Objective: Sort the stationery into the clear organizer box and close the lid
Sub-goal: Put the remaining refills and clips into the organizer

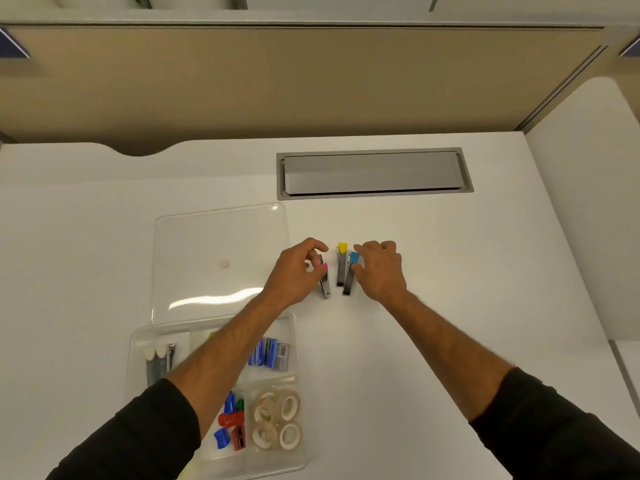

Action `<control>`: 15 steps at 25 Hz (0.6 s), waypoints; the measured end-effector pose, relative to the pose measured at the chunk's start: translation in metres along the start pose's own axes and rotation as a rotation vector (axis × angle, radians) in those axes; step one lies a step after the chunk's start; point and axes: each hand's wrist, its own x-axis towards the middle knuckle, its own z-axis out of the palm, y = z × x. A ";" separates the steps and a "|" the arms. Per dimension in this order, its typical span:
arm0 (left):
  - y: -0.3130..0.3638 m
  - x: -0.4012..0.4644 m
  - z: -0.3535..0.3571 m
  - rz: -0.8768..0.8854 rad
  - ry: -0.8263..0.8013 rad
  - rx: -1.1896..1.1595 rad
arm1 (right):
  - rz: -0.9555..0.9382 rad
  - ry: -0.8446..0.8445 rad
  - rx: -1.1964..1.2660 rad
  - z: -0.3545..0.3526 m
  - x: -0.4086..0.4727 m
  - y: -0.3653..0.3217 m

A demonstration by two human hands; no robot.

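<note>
Three small staplers lie side by side on the white desk (450, 271), right of the open clear lid (214, 244) and beyond the organizer box (138, 344). The pink-tipped stapler (325, 280) lies nearest the lid, with the left hand (294, 275) curled over its coloured end, fingertips closed on or just about it; whether it is lifted cannot be told. The yellow-tipped stapler (342, 263) lies in the middle, untouched so far as can be seen. The blue-tipped stapler (350, 275) lies touching or just beside the yellow one, with the right hand (379, 271) bent over its coloured end, thumb and fingers narrowed about it; firm hold not confirmed. Each item appears to be metal with a plastic cap: judged small, stiff, light, with smooth sides that may slip. The best hold is probably across the narrow body, near the middle or at the cap. Box contents, by compartment: far left, pale-tipped staplers (161, 355); far right, blue staple packets (268, 353); near middle, blue, red and green pencil sharpeners (232, 424); near right, rolls of clear tape (277, 420). One compartment is hidden beneath the left forearm. The lid lies flat, hinged back, with a small round sticker (224, 263) on it.
</note>
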 end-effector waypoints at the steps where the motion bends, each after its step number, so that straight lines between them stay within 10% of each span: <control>1: 0.003 -0.005 -0.004 0.010 0.013 -0.012 | 0.007 0.003 -0.027 0.003 -0.002 -0.002; 15: 0.024 -0.084 -0.046 0.094 0.101 -0.012 | -0.102 -0.005 0.346 -0.022 -0.068 -0.014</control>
